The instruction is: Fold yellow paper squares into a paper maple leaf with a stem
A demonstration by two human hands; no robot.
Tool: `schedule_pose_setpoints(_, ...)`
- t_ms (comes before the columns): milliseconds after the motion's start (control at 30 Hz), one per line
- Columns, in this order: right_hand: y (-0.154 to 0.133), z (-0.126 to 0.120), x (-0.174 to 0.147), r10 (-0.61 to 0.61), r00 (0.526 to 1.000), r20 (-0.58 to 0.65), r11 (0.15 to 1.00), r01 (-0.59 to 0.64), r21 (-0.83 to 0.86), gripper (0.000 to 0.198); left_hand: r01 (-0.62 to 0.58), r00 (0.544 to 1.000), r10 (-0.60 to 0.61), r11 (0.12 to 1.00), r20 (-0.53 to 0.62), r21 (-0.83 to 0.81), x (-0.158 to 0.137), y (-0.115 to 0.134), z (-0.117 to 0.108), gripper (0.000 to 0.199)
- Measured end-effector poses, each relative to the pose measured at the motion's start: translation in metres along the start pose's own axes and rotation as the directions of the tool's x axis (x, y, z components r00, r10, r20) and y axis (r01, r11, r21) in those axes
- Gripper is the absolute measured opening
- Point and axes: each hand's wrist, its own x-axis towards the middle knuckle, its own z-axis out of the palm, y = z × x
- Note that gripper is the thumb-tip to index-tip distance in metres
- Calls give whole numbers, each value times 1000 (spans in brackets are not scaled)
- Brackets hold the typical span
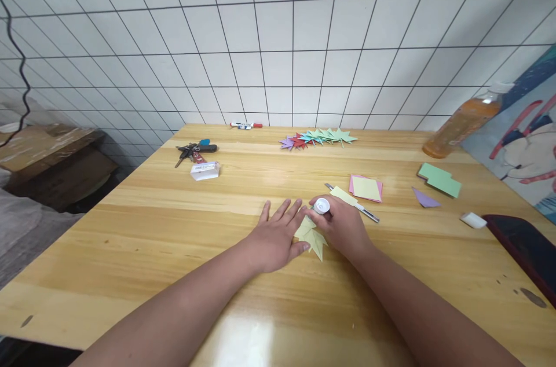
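A folded yellow paper leaf (316, 241) lies on the wooden table between my hands. Spread flat, my left hand (275, 238) presses on the table with its thumb and fingers at the leaf's left edge. My right hand (343, 225) is closed around a glue stick (322, 206), its white round end facing up and its lower end hidden by my fingers over the paper. Just beyond the right hand lie a utility knife (368, 213) and a strip of yellow paper (344, 195).
Yellow and pink square papers (365, 188) lie ahead. Folded leaves (319, 137) line the back near a marker (246, 125). Keys (191, 151) and a small white box (205, 170) sit left. Rightward are green papers (441, 179), a purple triangle (425, 198), an eraser (473, 220), a phone (525, 245) and a bottle (464, 121).
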Motion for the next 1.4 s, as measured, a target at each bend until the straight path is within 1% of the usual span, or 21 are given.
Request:
schedule_pose_setpoints(133,3,0,0,40,999,-6,999,-40,-1,21,9,1000,-9,1000,9,-4,-1,2,-3,67)
schedule_pose_setpoints(200,5,-2,0,48,999,-22,999,-48,24,21,7,1000,-7,1000,4,0,-2,2,-3,68)
schedule_pose_setpoints(400,7,-15,-7,99,983,-156,990,-81,119,17,5,1000,-4,1000,-30,15,-3,0,2,69)
schedule_pose_setpoints(467,6,-18,-9,91,985,-145,991,-75,107,17,2,1000,-1,1000,-26,19,-3,0,2,67)
schedule_pose_setpoints(600,6,-15,-8,38,998,-55,999,-37,27,19,-10,1000,10,1000,-16,27,-3,-1,1,64)
schedule_pose_setpoints(700,5,-10,-6,24,1000,-9,999,-24,-27,20,-19,1000,19,999,-7,39,-3,-2,1,61)
schedule_pose_setpoints(833,4,-8,-4,49,999,0,996,-49,-77,22,-27,1000,27,999,-1,39,-2,-2,2,62)
schedule_pose_setpoints(1000,7,-10,-2,79,997,-13,992,-80,-100,21,-13,1000,13,1000,24,23,-2,0,-1,62)
schedule_pose_setpoints(1233,14,-13,-1,80,995,-61,994,-84,-73,21,-9,1000,9,1000,-3,6,-2,-1,0,63)
schedule_pose_setpoints(1300,15,-14,-3,102,989,-111,994,-105,-24,20,-10,999,10,1000,-32,-11,-2,-1,1,66)
schedule_pose_setpoints(1400,13,-16,-5,144,964,-222,989,-131,73,19,-8,999,7,1000,-44,-14,-2,0,2,71)
